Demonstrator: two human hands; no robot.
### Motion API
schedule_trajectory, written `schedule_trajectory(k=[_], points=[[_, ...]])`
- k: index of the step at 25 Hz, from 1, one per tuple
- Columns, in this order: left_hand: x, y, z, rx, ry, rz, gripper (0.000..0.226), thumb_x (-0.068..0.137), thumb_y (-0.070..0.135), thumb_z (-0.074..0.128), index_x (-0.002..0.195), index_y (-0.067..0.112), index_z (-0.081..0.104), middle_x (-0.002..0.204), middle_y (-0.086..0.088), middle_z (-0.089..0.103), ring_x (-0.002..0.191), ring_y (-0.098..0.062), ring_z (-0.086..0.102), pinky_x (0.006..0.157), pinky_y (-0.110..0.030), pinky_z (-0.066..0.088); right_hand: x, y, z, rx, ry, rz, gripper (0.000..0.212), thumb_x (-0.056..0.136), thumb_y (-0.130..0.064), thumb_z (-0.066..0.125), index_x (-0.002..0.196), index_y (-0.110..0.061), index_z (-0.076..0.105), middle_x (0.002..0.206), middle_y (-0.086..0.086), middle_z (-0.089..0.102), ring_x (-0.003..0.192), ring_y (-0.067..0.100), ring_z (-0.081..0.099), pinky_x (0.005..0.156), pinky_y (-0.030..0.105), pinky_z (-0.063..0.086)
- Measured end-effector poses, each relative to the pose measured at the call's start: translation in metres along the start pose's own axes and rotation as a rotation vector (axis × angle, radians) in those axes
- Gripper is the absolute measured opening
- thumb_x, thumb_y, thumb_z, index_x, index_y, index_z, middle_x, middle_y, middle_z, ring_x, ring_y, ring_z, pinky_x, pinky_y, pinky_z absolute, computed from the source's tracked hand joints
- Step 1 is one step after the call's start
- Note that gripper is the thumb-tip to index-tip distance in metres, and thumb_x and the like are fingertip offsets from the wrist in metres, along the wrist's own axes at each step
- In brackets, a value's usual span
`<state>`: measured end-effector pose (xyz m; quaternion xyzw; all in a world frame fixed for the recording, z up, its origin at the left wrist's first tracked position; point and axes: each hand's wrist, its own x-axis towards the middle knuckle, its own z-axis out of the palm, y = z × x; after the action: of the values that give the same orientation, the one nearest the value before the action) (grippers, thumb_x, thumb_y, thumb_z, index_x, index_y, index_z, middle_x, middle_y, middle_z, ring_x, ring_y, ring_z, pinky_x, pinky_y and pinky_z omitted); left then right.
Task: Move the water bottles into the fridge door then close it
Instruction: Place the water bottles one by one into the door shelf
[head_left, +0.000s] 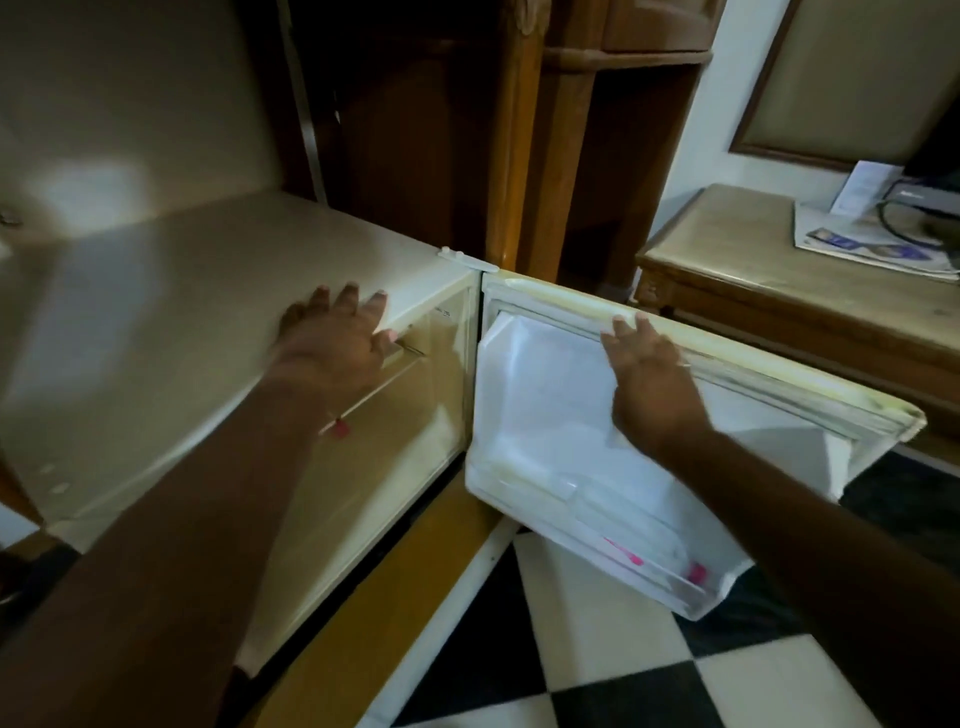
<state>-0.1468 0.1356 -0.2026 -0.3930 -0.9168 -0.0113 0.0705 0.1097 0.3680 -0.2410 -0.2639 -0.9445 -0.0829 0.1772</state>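
A small cream fridge stands low in front of me with its door swung open to the right. In the door's bottom shelf lie clear water bottles with pink labels, blurred. My left hand rests flat on the fridge top at its front edge, fingers spread, holding nothing. My right hand is at the door's top edge, fingers apart and touching the yellowed seal. The fridge interior is mostly hidden from this angle.
A wooden cabinet rises behind the fridge. To the right is a wooden table with papers and a dark device with a cable. The floor below is black-and-white chequered tile.
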Motion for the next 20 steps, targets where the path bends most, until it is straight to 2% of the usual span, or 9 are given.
schedule_trajectory(k=[1, 2, 4, 5, 9, 11, 14, 17, 20], points=[[0.0, -0.002, 0.005, 0.019, 0.02, -0.001, 0.064, 0.093, 0.057, 0.017, 0.153, 0.033, 0.014, 0.164, -0.004, 0.017, 0.148, -0.034, 0.014, 0.117, -0.053, 0.016, -0.019, -0.012, 0.016, 0.046, 0.111, -0.111, 0.057, 0.081, -0.005, 0.041, 0.138, -0.004, 0.048, 0.15, 0.021, 0.043, 0.142, 0.038, 0.035, 0.115, 0.054, 0.031], [0.001, -0.005, 0.009, 0.029, 0.037, -0.006, 0.065, 0.093, 0.058, 0.015, 0.153, 0.034, 0.013, 0.164, -0.004, 0.017, 0.148, -0.033, 0.015, 0.117, -0.054, 0.017, -0.043, -0.028, 0.038, 0.048, 0.097, -0.264, 0.053, 0.08, -0.009, 0.043, 0.132, -0.006, 0.055, 0.143, 0.02, 0.052, 0.136, 0.037, 0.044, 0.109, 0.051, 0.039], [0.008, -0.005, 0.012, 0.04, 0.04, 0.011, 0.066, 0.092, 0.061, 0.014, 0.153, 0.035, 0.011, 0.164, -0.004, 0.017, 0.148, -0.034, 0.015, 0.116, -0.054, 0.018, -0.08, -0.036, 0.084, -0.007, -0.095, -0.487, 0.051, 0.078, -0.015, 0.06, 0.129, -0.009, 0.059, 0.138, 0.016, 0.058, 0.129, 0.032, 0.055, 0.1, 0.042, 0.05], [0.01, -0.005, 0.012, 0.056, 0.037, 0.025, 0.067, 0.092, 0.062, 0.014, 0.153, 0.035, 0.01, 0.164, -0.005, 0.017, 0.148, -0.034, 0.015, 0.115, -0.055, 0.019, -0.087, -0.028, 0.103, -0.005, -0.216, -0.453, 0.052, 0.08, -0.016, 0.064, 0.131, -0.009, 0.057, 0.138, 0.016, 0.057, 0.128, 0.032, 0.056, 0.098, 0.04, 0.051], [0.015, -0.007, 0.013, 0.085, 0.06, 0.038, 0.07, 0.09, 0.065, 0.013, 0.153, 0.034, 0.011, 0.163, -0.007, 0.019, 0.147, -0.036, 0.018, 0.113, -0.056, 0.023, -0.082, 0.022, 0.144, 0.041, -0.513, 0.109, 0.044, 0.099, -0.028, 0.044, 0.141, -0.015, 0.04, 0.148, 0.012, 0.041, 0.131, 0.029, 0.046, 0.105, 0.039, 0.042], [0.017, -0.007, 0.015, 0.102, 0.06, 0.053, 0.071, 0.089, 0.066, 0.014, 0.152, 0.034, 0.012, 0.162, -0.008, 0.021, 0.146, -0.037, 0.021, 0.112, -0.056, 0.026, -0.075, 0.042, 0.149, 0.006, -0.636, 0.311, 0.051, 0.092, -0.036, 0.058, 0.136, -0.014, 0.044, 0.142, 0.011, 0.047, 0.124, 0.029, 0.052, 0.1, 0.042, 0.046], [0.017, -0.008, 0.017, 0.11, 0.075, 0.038, 0.072, 0.088, 0.067, 0.015, 0.152, 0.034, 0.011, 0.162, -0.007, 0.02, 0.146, -0.037, 0.02, 0.112, -0.056, 0.025, -0.073, 0.061, 0.151, 0.003, -0.812, 0.596, 0.066, 0.081, -0.026, 0.076, 0.136, -0.012, 0.042, 0.138, 0.013, 0.052, 0.126, 0.035, 0.052, 0.101, 0.05, 0.046], [0.019, -0.006, 0.015, 0.103, 0.072, 0.047, 0.072, 0.089, 0.067, 0.018, 0.152, 0.034, 0.012, 0.162, -0.008, 0.021, 0.146, -0.038, 0.021, 0.111, -0.058, 0.026, -0.067, 0.064, 0.156, 0.007, -0.873, 0.589, 0.07, 0.076, -0.022, 0.08, 0.134, -0.012, 0.043, 0.136, 0.013, 0.054, 0.126, 0.037, 0.053, 0.103, 0.053, 0.046], [0.017, -0.004, 0.015, 0.083, 0.054, 0.019, 0.072, 0.089, 0.067, 0.02, 0.153, 0.035, 0.01, 0.163, -0.006, 0.017, 0.148, -0.036, 0.017, 0.114, -0.056, 0.022, -0.05, 0.047, 0.153, 0.104, -0.738, 0.509, 0.067, 0.069, -0.027, 0.079, 0.128, -0.015, 0.048, 0.128, 0.008, 0.06, 0.117, 0.032, 0.059, 0.096, 0.046, 0.051]])
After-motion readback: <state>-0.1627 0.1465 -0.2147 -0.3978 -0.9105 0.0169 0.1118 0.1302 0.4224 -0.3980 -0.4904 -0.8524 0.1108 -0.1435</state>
